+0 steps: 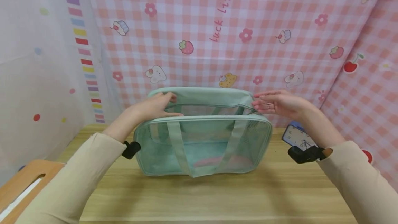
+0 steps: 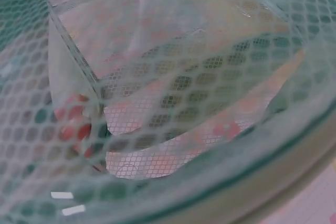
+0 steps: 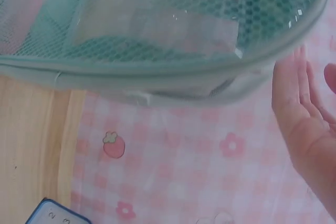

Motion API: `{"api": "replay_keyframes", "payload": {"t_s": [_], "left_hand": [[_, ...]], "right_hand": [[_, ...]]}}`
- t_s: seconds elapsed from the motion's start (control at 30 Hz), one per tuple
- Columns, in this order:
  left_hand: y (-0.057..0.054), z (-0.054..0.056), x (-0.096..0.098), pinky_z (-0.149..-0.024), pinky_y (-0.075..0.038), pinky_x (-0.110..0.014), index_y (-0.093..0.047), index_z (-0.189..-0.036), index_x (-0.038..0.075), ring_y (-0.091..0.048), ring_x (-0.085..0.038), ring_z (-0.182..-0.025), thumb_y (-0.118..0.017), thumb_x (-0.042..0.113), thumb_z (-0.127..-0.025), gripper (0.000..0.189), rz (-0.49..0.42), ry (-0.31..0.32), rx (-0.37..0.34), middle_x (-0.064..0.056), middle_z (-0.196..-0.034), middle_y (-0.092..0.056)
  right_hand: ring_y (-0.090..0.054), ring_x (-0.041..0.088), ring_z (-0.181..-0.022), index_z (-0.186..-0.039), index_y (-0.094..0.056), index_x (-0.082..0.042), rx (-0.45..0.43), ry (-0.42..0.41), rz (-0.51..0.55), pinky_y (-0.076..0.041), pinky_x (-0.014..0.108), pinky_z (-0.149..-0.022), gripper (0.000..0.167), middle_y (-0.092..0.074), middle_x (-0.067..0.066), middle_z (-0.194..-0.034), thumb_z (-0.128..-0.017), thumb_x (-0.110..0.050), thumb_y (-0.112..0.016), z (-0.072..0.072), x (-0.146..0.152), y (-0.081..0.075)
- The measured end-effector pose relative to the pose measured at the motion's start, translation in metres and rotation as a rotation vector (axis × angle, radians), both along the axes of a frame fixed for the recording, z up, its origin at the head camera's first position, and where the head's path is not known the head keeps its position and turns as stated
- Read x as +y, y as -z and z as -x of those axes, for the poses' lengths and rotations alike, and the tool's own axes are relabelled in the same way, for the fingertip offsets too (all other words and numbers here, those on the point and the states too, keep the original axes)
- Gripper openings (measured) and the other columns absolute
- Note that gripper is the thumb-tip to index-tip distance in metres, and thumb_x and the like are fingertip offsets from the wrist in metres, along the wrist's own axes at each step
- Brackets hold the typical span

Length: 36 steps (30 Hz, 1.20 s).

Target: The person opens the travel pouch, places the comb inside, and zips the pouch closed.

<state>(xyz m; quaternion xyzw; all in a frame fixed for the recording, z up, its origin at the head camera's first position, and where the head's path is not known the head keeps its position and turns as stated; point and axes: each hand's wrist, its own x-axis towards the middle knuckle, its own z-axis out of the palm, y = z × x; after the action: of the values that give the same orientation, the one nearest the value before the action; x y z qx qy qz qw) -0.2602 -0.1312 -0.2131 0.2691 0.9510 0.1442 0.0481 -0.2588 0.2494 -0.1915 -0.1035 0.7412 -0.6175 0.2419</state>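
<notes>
A mint-green bag (image 1: 203,148) with clear panels, mesh ends and two strap handles stands upright on the wooden table, its zip top gaping. A flat pink item (image 1: 224,161) shows through the front panel. My left hand (image 1: 157,106) is spread across the left end of the opening, thumb along the front rim and fingers towards the back rim. At the right end, my right hand (image 1: 280,103) has straight fingers touching or close beside the bag's top corner. Mesh (image 2: 178,87) fills most of the left wrist view, with reddish fingertips blurred behind it.
A blue-framed clock (image 1: 298,137) lies right of the bag, near my right forearm. A wooden tissue box (image 1: 25,179) stands at the left front. Behind the table hangs a pink checked cloth (image 1: 199,68), close to the bag's back.
</notes>
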Motion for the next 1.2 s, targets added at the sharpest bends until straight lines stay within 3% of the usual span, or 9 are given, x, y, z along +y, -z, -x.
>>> {"api": "replay_keyframes", "payload": {"t_s": [0.1, 0.2, 0.53, 0.67, 0.77, 0.83, 0.9, 1.1, 1.2], "left_hand": [[0.001, 0.0, -0.001, -0.106, -0.034, -0.047, -0.033, -0.134, -0.003, -0.039, -0.035, -0.127, -0.055, 0.04, -0.09, 0.065, -0.019, 0.007, 0.006, -0.02, -0.136, -0.044], [0.002, 0.001, -0.002, -0.103, -0.038, -0.047, -0.036, -0.132, -0.005, -0.044, -0.035, -0.123, -0.055, 0.033, -0.092, 0.058, -0.052, 0.031, 0.033, -0.022, -0.132, -0.047], [0.01, 0.001, -0.01, -0.089, -0.049, -0.044, -0.051, -0.121, 0.001, -0.056, -0.03, -0.107, -0.047, 0.026, -0.096, 0.036, -0.278, -0.073, 0.104, -0.017, -0.118, -0.059], [0.013, -0.007, -0.017, -0.083, -0.051, -0.043, -0.054, -0.118, 0.004, -0.058, -0.028, -0.102, -0.041, 0.033, -0.097, 0.038, -0.379, -0.095, 0.153, -0.014, -0.113, -0.061], [0.016, -0.02, -0.023, -0.082, -0.051, -0.044, -0.055, -0.12, 0.004, -0.059, -0.028, -0.102, -0.037, 0.038, -0.098, 0.044, -0.448, -0.099, 0.214, -0.015, -0.114, -0.062], [0.02, -0.031, -0.027, -0.08, -0.053, -0.044, -0.056, -0.12, 0.003, -0.06, -0.028, -0.1, -0.037, 0.038, -0.098, 0.046, -0.468, -0.085, 0.292, -0.015, -0.114, -0.062], [0.026, -0.041, -0.031, -0.071, -0.054, -0.039, -0.058, -0.12, 0.005, -0.063, -0.024, -0.088, -0.039, 0.041, -0.097, 0.046, -0.443, -0.06, 0.412, -0.013, -0.108, -0.065], [0.046, -0.06, -0.034, -0.051, -0.051, -0.027, -0.069, -0.099, 0.008, -0.061, -0.016, -0.068, -0.049, 0.047, -0.088, 0.046, -0.34, 0.093, 0.929, -0.005, -0.085, -0.068], [0.053, -0.064, -0.031, -0.052, -0.052, -0.025, -0.07, -0.091, 0.006, -0.061, -0.017, -0.069, -0.047, 0.04, -0.088, 0.041, -0.361, 0.128, 1.042, -0.006, -0.079, -0.065]], "right_hand": [[-0.066, 0.01, -0.089, -0.11, -0.057, -0.01, -0.018, 0.052, 0.048, -0.053, 0.024, -0.083, 0.018, -0.07, 0.0, -0.094, -0.096, -0.015, -0.046, -0.003, 0.012, 0.002], [-0.066, 0.009, -0.088, -0.097, -0.064, -0.019, -0.032, 0.073, 0.075, -0.053, 0.023, -0.083, 0.019, -0.069, -0.001, -0.093, -0.096, -0.015, -0.046, -0.005, 0.022, 0.006], [-0.065, 0.006, -0.087, -0.097, -0.064, -0.025, -0.036, 0.09, 0.061, -0.053, 0.023, -0.081, 0.02, -0.069, -0.005, -0.094, -0.097, -0.02, -0.045, -0.013, 0.037, 0.031], [-0.065, 0.006, -0.086, -0.096, -0.064, -0.025, -0.048, 0.101, 0.067, -0.053, 0.022, -0.081, 0.021, -0.069, -0.005, -0.093, -0.097, -0.019, -0.044, -0.016, 0.043, 0.041], [-0.065, 0.006, -0.086, -0.096, -0.063, -0.025, -0.032, 0.108, 0.049, -0.053, 0.022, -0.082, 0.018, -0.068, -0.006, -0.093, -0.097, -0.021, -0.045, -0.017, 0.045, 0.046], [-0.065, 0.006, -0.087, -0.096, -0.061, -0.026, -0.019, 0.11, 0.038, -0.053, 0.022, -0.082, 0.016, -0.068, -0.007, -0.093, -0.097, -0.023, -0.045, -0.017, 0.044, 0.048], [-0.065, 0.006, -0.085, -0.095, -0.062, -0.026, -0.014, 0.121, 0.033, -0.053, 0.022, -0.08, 0.016, -0.068, -0.007, -0.092, -0.096, -0.024, -0.046, -0.017, 0.043, 0.049], [-0.065, 0.003, -0.08, -0.097, -0.059, -0.025, 0.01, 0.147, -0.036, -0.054, 0.02, -0.075, 0.013, -0.067, -0.01, -0.087, -0.096, -0.024, -0.046, -0.016, 0.033, 0.041], [-0.064, 0.0, -0.079, -0.106, -0.052, -0.019, 0.048, 0.146, -0.099, -0.053, 0.019, -0.074, 0.013, -0.068, -0.012, -0.086, -0.096, -0.026, -0.046, -0.012, 0.024, 0.033]]}}
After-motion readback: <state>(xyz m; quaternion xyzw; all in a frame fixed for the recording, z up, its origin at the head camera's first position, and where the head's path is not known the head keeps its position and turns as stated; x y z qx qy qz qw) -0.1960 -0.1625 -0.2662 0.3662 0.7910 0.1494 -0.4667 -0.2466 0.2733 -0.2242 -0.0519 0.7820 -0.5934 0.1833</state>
